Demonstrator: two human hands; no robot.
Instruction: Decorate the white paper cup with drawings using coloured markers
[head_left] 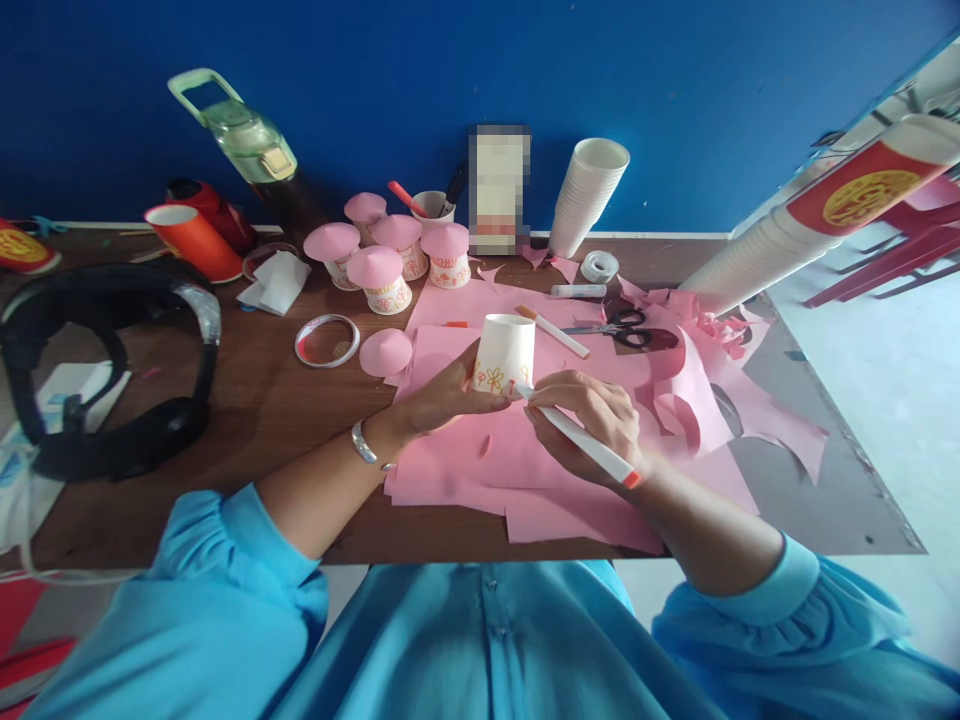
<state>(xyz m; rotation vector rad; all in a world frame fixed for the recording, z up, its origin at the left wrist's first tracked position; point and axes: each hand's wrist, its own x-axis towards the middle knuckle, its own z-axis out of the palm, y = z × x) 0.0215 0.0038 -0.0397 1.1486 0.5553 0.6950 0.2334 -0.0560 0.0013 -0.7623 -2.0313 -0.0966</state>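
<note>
My left hand (450,392) is closed around a white paper cup (507,345) held above pink paper sheets (457,465). Orange and yellow flower drawings run along the cup's lower band. A white marker with an orange end (589,445) is gripped in my right hand (589,415), its tip at the cup's lower right side. Behind the cup lies a second white marker (559,333) with orange ends. Black-handled scissors (628,328) rest to its right. A loose pink paper cone (386,352) sits left of the cup.
Several decorated cups with pink cone tops (380,280) stand at the back. Stacked white cups (589,195) lean near the wall, and a longer stack (780,245) tilts at the right. Tape rolls (328,341), pink scraps (780,410), a bottle (259,150) and a black headset-like band (112,460) surround the sheets.
</note>
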